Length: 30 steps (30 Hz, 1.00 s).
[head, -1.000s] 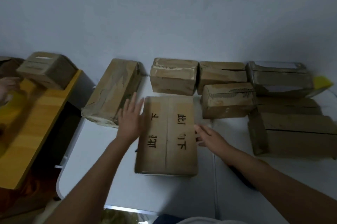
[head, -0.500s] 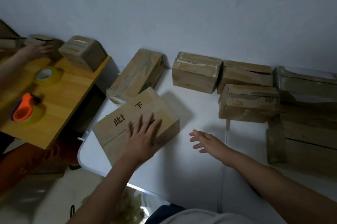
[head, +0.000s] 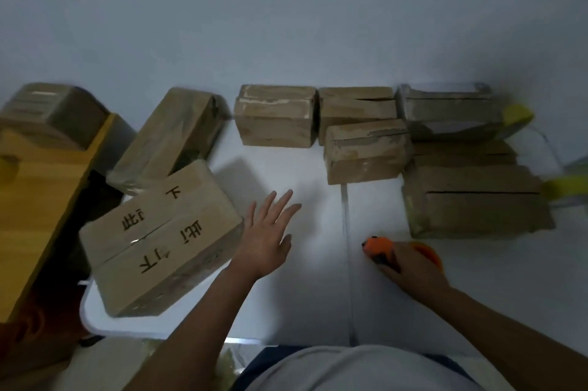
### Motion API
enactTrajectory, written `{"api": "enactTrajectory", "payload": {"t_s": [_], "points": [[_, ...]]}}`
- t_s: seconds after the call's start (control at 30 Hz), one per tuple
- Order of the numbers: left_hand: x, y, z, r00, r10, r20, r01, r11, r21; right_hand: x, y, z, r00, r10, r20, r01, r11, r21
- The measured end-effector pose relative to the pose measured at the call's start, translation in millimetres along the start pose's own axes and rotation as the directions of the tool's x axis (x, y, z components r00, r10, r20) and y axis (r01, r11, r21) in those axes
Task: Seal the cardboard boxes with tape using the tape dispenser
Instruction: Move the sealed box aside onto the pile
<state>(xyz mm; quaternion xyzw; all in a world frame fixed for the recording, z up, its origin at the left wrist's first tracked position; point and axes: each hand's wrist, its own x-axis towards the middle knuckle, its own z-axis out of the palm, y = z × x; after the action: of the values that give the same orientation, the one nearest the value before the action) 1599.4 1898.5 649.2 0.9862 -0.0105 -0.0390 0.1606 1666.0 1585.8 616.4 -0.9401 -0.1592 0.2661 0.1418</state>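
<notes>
Two hands out — left hand (head: 265, 236) splayed flat, right hand (head: 410, 266) gripping tape dispenser (head: 378, 247).

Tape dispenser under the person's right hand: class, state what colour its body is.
Orange; the plastic tape dispenser under the right hand shows best in the head view.

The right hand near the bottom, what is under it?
The right hand grips an orange tape dispenser on the white table. Only its orange front and rear edge show; the tape roll and handle are covered.

Left hand (head: 267, 238) flat, fingers spread; right hand (head: 410, 266) curled, gripping.
</notes>
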Motion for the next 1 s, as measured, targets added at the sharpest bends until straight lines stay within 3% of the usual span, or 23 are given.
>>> {"api": "enactTrajectory", "payload": {"t_s": [0.2,0.4,0.57,0.67,0.73,0.83,0.93,1.0], "points": [[27.6,15.1,14.2,0.991,0.092,0.101,-0.095,0.995,0.024,-11.1,15.5,19.0,0.984,0.145,-0.105,-0.14,0.989,0.053],[30.5,17.3,32.3,0.986,0.069,0.152,-0.068,0.998,-0.016,-15.8,27.8,20.1,0.965,0.26,0.031,-0.261,0.949,0.179],[46.9,28.9,45.0,0.977,0.038,0.208,-0.029,0.998,-0.047,-19.4,24.7,-31.4,0.988,0.12,-0.093,-0.087,0.95,0.3],[75.1,44.3,42.5,0.981,0.054,0.187,-0.041,0.996,-0.074,-15.5,23.7,-75.5,0.976,0.143,-0.162,-0.055,0.89,0.452],[100.4,58.3,35.1,0.987,0.089,0.135,-0.077,0.993,-0.094,-10.8,27.2,-100.3,0.966,0.21,-0.152,-0.073,0.782,0.619],[141.5,75.2,22.6,0.987,0.159,0.029,-0.155,0.981,-0.113,-2.8,38.6,-125.9,0.938,0.347,-0.028,-0.146,0.465,0.873],[186.2,86.7,15.1,0.99,0.142,0.007,-0.141,0.986,-0.093,0.1,48.6,-141.0,0.897,0.429,0.103,-0.196,0.179,0.964],[213.2,91.0,14.5,0.994,0.102,0.051,-0.1,0.995,-0.029,2.8,55.4,-147.7,0.917,0.378,0.128,-0.178,0.101,0.979]]}}
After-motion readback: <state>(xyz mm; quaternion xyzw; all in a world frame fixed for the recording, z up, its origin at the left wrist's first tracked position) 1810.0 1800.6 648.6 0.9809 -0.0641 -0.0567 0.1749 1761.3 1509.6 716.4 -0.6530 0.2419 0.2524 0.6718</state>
